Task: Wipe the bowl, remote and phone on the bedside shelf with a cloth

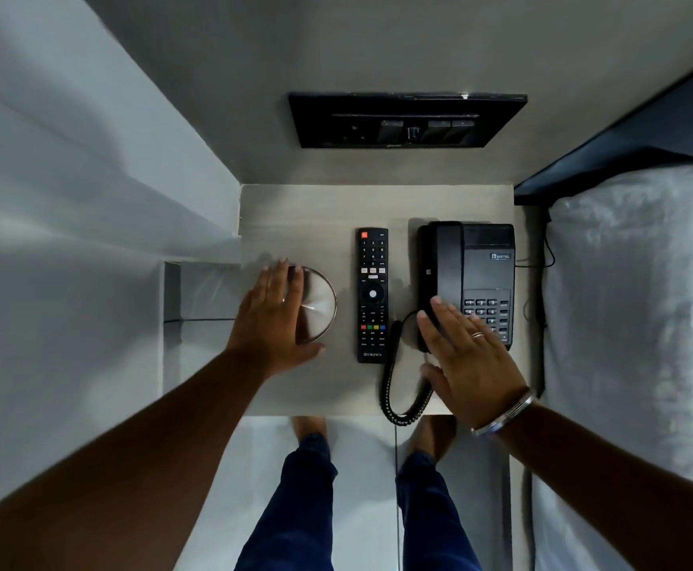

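round brushed-steel bowl (316, 302) at shelf's 9 o'clock, covered by flat, released left hand (272, 311) | long black remote (372, 294) centred, axis 12–6 | black corded phone (466, 278) at 3 o'clock, right hand (466, 360) released, over handset | no cloth seen

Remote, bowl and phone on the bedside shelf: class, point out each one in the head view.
remote (372, 294): head view, on its round centre button.
bowl (320, 302): head view, on its uncovered steel right side.
phone (487, 274): head view, on its base above the keypad.

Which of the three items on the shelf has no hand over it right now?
The remote, lying between the bowl and phone; each of those has a hand over it.
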The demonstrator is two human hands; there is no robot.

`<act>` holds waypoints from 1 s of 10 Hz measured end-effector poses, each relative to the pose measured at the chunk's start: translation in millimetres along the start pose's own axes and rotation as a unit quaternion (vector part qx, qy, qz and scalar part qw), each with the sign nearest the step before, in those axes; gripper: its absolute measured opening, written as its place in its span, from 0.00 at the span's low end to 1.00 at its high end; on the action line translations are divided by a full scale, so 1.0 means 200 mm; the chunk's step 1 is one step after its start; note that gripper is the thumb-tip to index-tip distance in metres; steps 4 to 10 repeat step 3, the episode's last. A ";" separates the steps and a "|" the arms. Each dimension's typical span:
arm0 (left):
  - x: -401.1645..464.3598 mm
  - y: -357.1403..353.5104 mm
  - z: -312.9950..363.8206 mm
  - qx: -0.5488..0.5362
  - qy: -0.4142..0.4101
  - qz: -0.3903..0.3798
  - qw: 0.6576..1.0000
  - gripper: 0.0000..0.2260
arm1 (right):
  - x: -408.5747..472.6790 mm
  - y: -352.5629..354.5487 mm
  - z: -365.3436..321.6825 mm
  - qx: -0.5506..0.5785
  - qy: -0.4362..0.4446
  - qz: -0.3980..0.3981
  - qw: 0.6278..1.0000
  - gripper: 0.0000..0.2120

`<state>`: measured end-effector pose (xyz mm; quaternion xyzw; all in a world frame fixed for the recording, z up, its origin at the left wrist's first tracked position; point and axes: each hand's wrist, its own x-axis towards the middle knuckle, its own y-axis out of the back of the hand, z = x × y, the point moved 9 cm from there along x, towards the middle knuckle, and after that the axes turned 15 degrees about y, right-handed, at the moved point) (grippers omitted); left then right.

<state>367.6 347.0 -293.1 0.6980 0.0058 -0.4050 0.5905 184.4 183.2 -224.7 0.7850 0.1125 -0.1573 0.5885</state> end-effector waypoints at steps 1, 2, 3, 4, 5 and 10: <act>0.06 0.03 -0.01 -0.018 0.007 0.026 0.999 0.57 | 0.01 0.03 0.03 0.003 -0.010 0.017 1.000 0.35; 0.12 0.07 -0.02 -0.009 0.010 0.027 1.000 0.58 | 0.00 0.12 0.06 0.029 -0.015 0.051 0.998 0.33; 0.08 0.08 0.01 0.014 0.011 0.031 0.999 0.59 | -0.04 0.31 0.02 0.081 0.024 0.132 0.988 0.30; 0.08 0.08 0.01 0.014 0.011 0.031 0.999 0.59 | -0.04 0.31 0.02 0.081 0.024 0.132 0.988 0.30; 0.08 0.08 0.01 0.014 0.011 0.031 0.999 0.59 | -0.04 0.31 0.02 0.081 0.024 0.132 0.988 0.30; 0.08 0.08 0.01 0.014 0.011 0.031 0.999 0.59 | -0.04 0.31 0.02 0.081 0.024 0.132 0.988 0.30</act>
